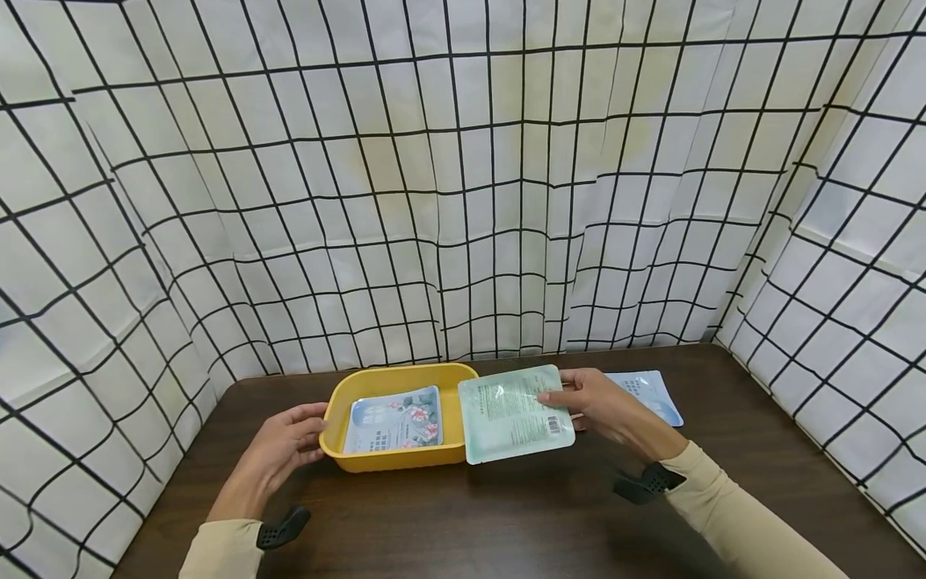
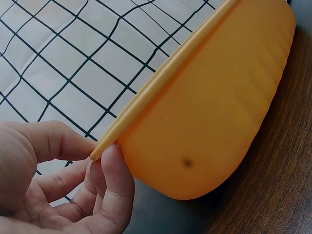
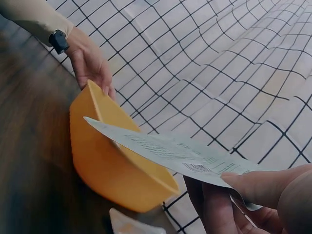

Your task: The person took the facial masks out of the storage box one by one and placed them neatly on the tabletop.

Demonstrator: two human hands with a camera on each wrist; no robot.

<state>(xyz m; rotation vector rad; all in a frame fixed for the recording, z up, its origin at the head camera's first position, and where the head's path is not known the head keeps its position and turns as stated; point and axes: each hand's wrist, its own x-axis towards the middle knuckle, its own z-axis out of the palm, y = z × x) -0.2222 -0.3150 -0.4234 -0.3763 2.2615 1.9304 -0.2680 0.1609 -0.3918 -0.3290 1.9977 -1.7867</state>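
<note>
My left hand pinches the rim at the left end of a yellow plastic basin; the left wrist view shows thumb and fingers on that rim. Inside the basin lies a blue-white sachet with pink flowers. My right hand pinches the right edge of a pale green sachet, printed with small text and a barcode. This sachet is held above the table, its left edge overlapping the basin's right end. Behind the right hand, a light blue sachet lies on the table, partly hidden.
The dark brown wooden table ends at a white curtain with a black grid, which stands behind and along both sides. A black wrist strap is on the left wrist, another on the right.
</note>
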